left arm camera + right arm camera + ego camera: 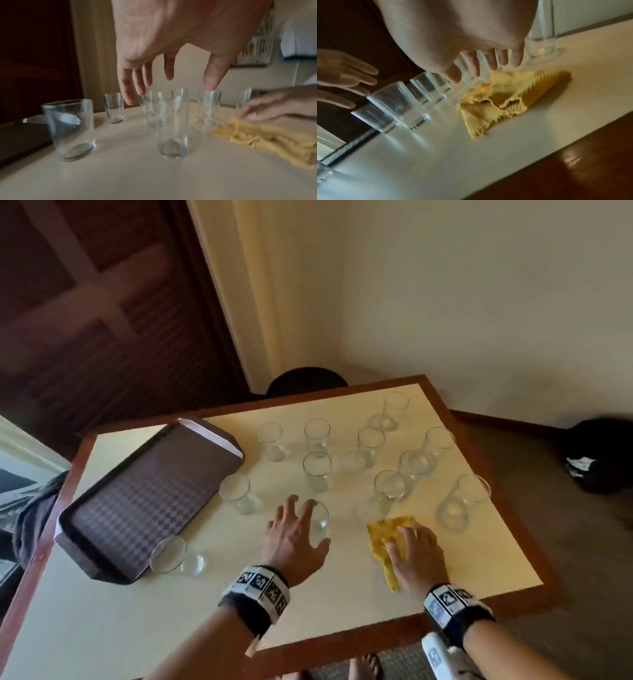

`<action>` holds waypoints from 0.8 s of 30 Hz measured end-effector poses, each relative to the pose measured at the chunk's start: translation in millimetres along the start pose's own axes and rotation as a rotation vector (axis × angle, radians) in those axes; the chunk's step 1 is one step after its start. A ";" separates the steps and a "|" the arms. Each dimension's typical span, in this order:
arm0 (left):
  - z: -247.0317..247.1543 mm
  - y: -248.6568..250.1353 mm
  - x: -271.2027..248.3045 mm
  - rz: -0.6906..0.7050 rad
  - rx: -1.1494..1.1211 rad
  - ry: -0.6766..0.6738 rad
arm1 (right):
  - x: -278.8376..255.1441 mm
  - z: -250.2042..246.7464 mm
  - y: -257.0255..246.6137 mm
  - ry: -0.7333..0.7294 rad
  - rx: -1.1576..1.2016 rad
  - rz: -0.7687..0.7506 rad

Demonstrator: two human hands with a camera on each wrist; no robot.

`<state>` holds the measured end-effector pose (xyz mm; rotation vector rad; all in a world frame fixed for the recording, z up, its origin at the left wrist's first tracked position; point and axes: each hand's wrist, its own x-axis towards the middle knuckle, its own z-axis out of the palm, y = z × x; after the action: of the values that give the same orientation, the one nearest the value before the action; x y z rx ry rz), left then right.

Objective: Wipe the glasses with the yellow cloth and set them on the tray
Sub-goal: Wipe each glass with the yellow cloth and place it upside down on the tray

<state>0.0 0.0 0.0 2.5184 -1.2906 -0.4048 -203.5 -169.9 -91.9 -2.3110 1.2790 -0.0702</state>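
My left hand [295, 539] spread above an upright glass [318, 520] mid-table, fingers straight and not gripping it, my right hand [416, 554] flat with loose fingers over the crumpled yellow cloth [388, 539], dark tray [102, 556] bare to my left, more glasses standing beyond

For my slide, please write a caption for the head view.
Left hand reaches a glass; right hand over yellow cloth.

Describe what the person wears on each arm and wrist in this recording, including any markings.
Both forearms are bare, with no sleeves. Each wrist carries a black strap with a band of white panels printed with black square fiducial patterns: left wristband, right wristband. A white block with a similar marker hangs below the right wrist. Left hand and right hand show no gloves.
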 end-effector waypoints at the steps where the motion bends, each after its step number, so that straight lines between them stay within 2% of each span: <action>1: 2.0 3.7 13.5 -0.020 0.055 -0.071 | 2.5 0.6 -3.9 -0.112 -0.073 0.050; 4: 10.1 7.9 40.7 -0.086 0.172 -0.187 | 9.5 9.6 -7.6 -0.242 -0.238 0.054; 7: 21.0 7.5 52.1 -0.098 0.249 -0.269 | 11.6 27.8 -3.3 -0.230 -0.308 0.053; 10: 21.8 10.8 61.3 -0.095 0.260 -0.280 | 11.2 37.9 -3.2 -0.131 -0.322 0.045; 12: 27.8 10.8 63.9 -0.100 0.204 -0.269 | 8.7 39.1 -6.4 -0.091 -0.297 0.032; 15: 35.5 8.1 64.2 -0.116 0.025 -0.214 | 13.6 44.4 3.4 -0.127 -0.333 -0.009; 19: 28.4 -1.0 59.0 -0.123 -0.218 -0.124 | 7.5 5.8 -22.9 -0.158 -0.195 -0.059; 21: 12.6 -4.1 50.2 -0.103 -0.352 -0.098 | -2.0 -11.5 -39.6 -0.034 -0.012 -0.094; 24: -24.8 -5.9 30.4 -0.041 -0.607 -0.064 | -13.4 -50.1 -79.0 0.308 0.397 -0.213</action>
<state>30.6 -18.6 17.0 2.0302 -0.9486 -0.7600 -162.9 -144.3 -10.5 -2.1271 1.0333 -0.7101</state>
